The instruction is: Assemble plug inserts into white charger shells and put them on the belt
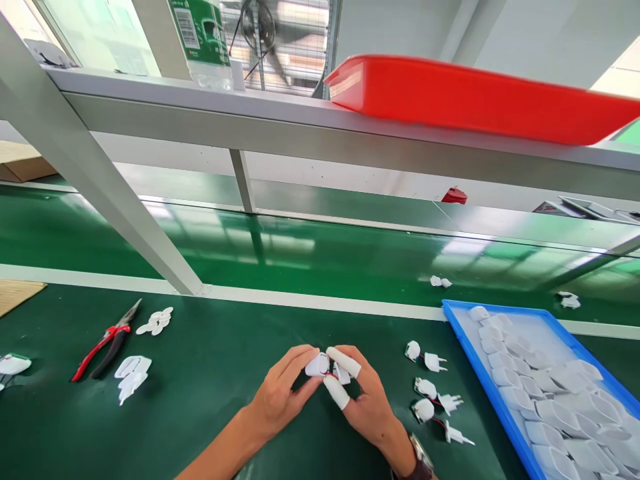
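Observation:
At the front middle of the bench, my left hand [285,390] pinches a small white plastic plug assembly [318,365] between thumb and fingers. My right hand [363,393], with white finger cots on thumb and forefinger, grips the other white part of it. A bit of red wire shows between the two parts; the fingers hide the rest. To the right of my hands lie three similar plug assemblies [424,409], each a rounded white piece with a pronged plug, red wire showing on some.
A blue-rimmed tray [493,393] holds many white plastic shells at right. Red-and-black pliers [111,341] and white flat pieces [133,377] lie at left. Beyond the white ledge runs a green belt [310,247]. Overhead, a metal frame carries a red tray [475,100] and a bottle [203,40].

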The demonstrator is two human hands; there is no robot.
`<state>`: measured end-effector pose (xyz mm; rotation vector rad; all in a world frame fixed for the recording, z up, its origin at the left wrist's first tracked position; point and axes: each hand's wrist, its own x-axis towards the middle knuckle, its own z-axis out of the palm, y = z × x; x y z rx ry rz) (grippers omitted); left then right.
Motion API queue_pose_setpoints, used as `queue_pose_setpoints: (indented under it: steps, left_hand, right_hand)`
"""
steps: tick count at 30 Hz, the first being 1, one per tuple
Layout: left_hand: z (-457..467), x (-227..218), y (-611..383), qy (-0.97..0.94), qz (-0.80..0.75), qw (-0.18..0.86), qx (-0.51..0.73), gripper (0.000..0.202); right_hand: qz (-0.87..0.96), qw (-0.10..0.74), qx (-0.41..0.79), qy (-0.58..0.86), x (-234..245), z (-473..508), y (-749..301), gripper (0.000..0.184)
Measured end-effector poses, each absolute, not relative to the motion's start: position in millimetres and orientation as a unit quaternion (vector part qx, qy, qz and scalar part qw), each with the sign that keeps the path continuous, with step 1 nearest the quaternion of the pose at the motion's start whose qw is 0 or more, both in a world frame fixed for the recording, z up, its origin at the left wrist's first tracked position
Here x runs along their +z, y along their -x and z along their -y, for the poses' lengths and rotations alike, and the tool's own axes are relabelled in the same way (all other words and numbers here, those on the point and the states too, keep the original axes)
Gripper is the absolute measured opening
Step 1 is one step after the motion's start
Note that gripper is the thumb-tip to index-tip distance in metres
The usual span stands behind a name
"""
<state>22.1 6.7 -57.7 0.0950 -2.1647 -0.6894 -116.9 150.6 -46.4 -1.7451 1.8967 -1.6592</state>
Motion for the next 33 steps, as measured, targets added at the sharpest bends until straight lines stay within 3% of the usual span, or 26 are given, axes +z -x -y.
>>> queue_pose_setpoints:
  steps: [6, 12, 18, 26, 33]
  left_hand:
    - [-6.5, -61.8, -24.9, -0.031, 0.86, 0.428, -0.277, 0.033]
    - [-6.4, -62.6, -22.2, -0.034, 0.859, 0.417, -0.296, 0.03]
    - [-5.0, -64.1, -19.6, -0.043, 0.851, 0.415, -0.319, 0.032]
    - [-5.9, -69.9, -23.4, -0.041, 0.864, 0.391, -0.314, 0.036]
    - [-4.2, -75.3, -23.0, -0.069, 0.852, 0.378, -0.356, 0.033]
  right_hand:
    - [-0.626, 0.046, -0.514, 0.585, -48.0, -149.1, 108.9, 0.034]
    - [-0.63, -0.01, -0.456, 0.628, -50.8, -152.1, 107.6, 0.048]
    - [-0.625, -0.034, -0.499, 0.599, -52.7, -151.7, 110.9, 0.043]
    - [-0.635, -0.073, -0.443, 0.629, -51.8, -148.4, 109.5, 0.044]
    - [-0.637, -0.007, -0.515, 0.574, -59.6, -148.7, 112.5, 0.042]
